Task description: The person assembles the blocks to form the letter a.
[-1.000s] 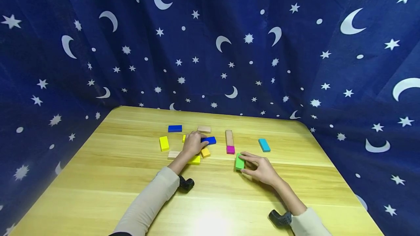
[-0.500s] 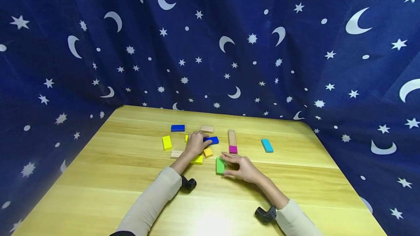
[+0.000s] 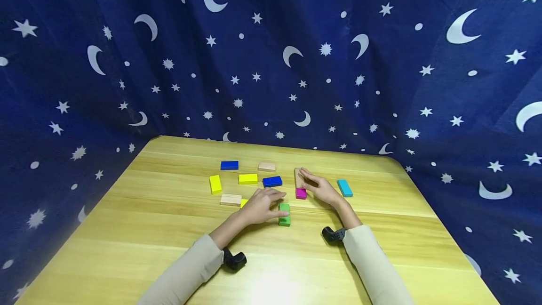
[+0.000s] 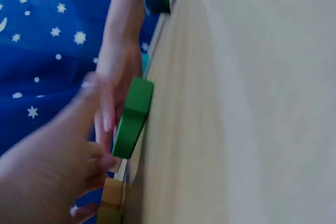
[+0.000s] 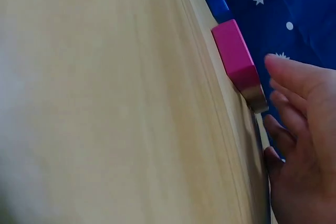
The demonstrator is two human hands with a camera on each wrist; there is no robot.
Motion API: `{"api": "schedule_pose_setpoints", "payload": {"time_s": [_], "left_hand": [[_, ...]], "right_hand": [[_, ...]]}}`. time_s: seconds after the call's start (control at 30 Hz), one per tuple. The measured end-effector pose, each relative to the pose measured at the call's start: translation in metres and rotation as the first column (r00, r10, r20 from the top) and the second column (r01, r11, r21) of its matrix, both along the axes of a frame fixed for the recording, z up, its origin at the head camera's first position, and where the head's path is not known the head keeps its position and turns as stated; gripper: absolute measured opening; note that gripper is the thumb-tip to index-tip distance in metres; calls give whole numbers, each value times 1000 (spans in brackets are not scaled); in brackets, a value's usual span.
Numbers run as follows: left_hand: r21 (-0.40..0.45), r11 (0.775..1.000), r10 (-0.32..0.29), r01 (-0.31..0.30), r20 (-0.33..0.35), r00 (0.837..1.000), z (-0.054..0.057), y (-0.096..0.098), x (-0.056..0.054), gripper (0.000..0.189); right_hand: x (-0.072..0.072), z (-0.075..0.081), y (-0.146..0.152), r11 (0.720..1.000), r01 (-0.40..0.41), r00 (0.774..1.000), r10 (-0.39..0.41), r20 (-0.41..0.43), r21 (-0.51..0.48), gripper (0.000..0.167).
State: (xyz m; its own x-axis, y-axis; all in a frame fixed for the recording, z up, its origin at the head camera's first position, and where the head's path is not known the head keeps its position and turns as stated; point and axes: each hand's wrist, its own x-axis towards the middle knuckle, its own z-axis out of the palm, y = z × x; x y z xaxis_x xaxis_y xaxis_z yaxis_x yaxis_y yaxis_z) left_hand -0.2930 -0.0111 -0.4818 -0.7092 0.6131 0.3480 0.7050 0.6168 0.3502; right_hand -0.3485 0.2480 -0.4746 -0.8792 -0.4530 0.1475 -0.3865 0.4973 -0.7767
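Wooden tabletop [image 3: 127,229], green block [image 3: 284,221], smooth, oblong

Head: distant, above left hand [image 3: 261,206] and right hand [image 3: 325,191], facing forward-down. Wrists: close, tilted, along each hand. Shared, head/left wrist: green block [image 4: 135,115].

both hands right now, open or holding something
Left hand: open, at the green block, no grip visible.
Right hand: open, beside the magenta block, holding nothing.
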Motion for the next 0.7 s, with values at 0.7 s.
{"api": "schedule_pose_setpoints", "payload": {"time_s": [0.7], "left_hand": [[-55, 994, -101, 94, -155, 983, -11, 12, 28, 67]], "right_hand": [[18, -9, -2, 988, 72, 984, -48, -174, 137, 42]]}}
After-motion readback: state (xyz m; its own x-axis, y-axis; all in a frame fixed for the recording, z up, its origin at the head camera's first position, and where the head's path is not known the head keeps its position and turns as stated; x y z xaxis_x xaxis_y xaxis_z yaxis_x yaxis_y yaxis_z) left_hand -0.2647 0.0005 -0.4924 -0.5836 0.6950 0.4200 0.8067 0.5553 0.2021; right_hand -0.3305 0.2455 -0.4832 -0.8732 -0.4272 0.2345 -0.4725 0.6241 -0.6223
